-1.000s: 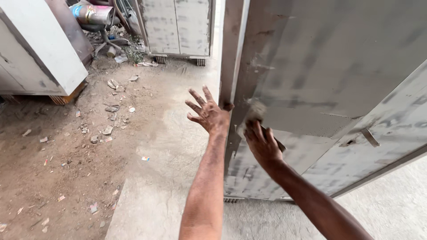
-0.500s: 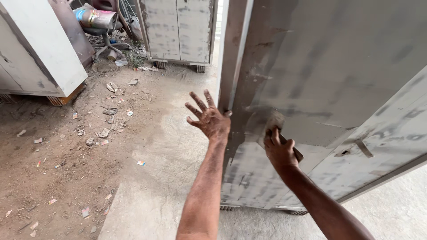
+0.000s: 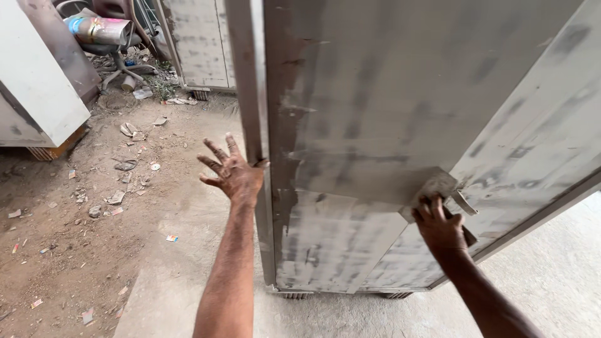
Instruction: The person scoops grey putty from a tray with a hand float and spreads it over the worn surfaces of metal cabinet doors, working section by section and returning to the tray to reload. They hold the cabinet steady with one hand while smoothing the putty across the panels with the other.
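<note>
Sandpaper, a grey worn sheet [image 3: 436, 189], lies pressed flat against the tall grey scuffed metal cabinet [image 3: 375, 125] under the right hand [image 3: 440, 226], fingers together. The left hand [image 3: 235, 173], fingers spread, braces the cabinet's front edge above the dusty concrete floor [image 3: 156, 294].

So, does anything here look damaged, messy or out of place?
The grey metal cabinet is patchy and scuffed where the right hand presses a sanding sheet. Scraps of litter lie across the dirt.
</note>
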Demonstrator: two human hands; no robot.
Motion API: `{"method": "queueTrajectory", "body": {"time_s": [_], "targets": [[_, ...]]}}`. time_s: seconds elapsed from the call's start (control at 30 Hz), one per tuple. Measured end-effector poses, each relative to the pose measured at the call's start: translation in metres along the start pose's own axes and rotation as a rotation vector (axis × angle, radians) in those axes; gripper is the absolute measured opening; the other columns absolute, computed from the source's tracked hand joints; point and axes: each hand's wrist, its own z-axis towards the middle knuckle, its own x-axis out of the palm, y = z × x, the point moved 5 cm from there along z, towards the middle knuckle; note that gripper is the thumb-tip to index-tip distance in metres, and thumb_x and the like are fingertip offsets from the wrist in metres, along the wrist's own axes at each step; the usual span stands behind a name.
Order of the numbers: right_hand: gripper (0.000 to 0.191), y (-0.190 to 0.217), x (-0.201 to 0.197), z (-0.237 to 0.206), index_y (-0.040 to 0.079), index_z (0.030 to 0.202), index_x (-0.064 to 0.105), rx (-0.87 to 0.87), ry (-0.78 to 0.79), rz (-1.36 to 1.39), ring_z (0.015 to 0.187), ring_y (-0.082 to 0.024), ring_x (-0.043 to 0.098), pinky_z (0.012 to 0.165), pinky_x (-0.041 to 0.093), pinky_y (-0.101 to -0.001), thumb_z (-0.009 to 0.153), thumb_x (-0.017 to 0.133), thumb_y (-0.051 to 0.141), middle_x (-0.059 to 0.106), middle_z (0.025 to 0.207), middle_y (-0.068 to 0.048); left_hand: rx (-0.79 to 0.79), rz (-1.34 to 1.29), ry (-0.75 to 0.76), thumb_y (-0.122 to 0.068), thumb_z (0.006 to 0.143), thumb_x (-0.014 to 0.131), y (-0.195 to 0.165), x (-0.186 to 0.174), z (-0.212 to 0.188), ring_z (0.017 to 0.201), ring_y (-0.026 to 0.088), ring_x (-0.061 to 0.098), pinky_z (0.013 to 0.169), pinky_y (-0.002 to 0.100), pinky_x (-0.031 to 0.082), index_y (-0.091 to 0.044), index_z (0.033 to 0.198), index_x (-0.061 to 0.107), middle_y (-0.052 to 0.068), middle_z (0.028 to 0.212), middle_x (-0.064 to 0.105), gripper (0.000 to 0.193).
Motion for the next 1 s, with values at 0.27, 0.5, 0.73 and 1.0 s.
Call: {"method": "queueTrajectory", "body": {"time_s": [0.27, 0.5, 0.73, 1.0], "targets": [[0.034, 0.008, 0.060, -0.049, 0.033, 0.132, 0.064, 0.307, -0.070, 0.457, 0.138, -0.027, 0.046, 0.087, 0.057, -0.0502, 0.098, 0.062, 0.038, 0.054, 0.142, 0.001, -0.010, -0.008, -0.090, -0.065, 0.068, 0.085, -0.006, 0.005, -0.008, 0.157, 0.048, 0.001, 0.118, 0.079, 0.008, -0.036, 0.164, 0.025, 0.009, 0.174, -0.008, 0.117], [0.064, 0.122, 0.012, -0.111, 0.040, 0.131, 0.066, 0.405, 0.069, 0.894, 0.136, -0.035, 0.047, 0.092, 0.050, -0.0494, 0.076, 0.065, 0.007, 0.058, 0.143, -0.009, 0.200, -0.193, -0.206, -0.072, 0.082, 0.070, 0.006, 0.030, -0.004, 0.158, 0.046, -0.004, 0.115, 0.079, 0.009, -0.021, 0.166, 0.005, 0.016, 0.172, -0.009, 0.118], [0.066, 0.234, 0.039, -0.123, 0.035, 0.131, 0.066, 0.553, 0.068, 1.470, 0.137, -0.036, 0.048, 0.096, 0.049, -0.0494, 0.072, 0.065, 0.005, 0.055, 0.145, -0.011, 0.504, -0.097, -0.663, -0.048, 0.115, 0.032, 0.055, 0.178, -0.029, 0.163, 0.043, 0.002, 0.123, 0.069, 0.009, -0.017, 0.170, 0.008, 0.023, 0.174, -0.007, 0.067], [0.068, 0.340, 0.090, -0.107, 0.029, 0.132, 0.065, 0.655, -0.247, 1.898, 0.137, -0.037, 0.049, 0.100, 0.048, -0.0495, 0.069, 0.065, 0.002, 0.051, 0.146, -0.013, 0.617, -0.033, -0.991, -0.038, 0.116, 0.043, 0.117, 0.267, -0.039, 0.159, 0.048, 0.017, 0.122, 0.065, 0.009, -0.018, 0.163, 0.041, 0.022, 0.171, 0.018, 0.051]]}}
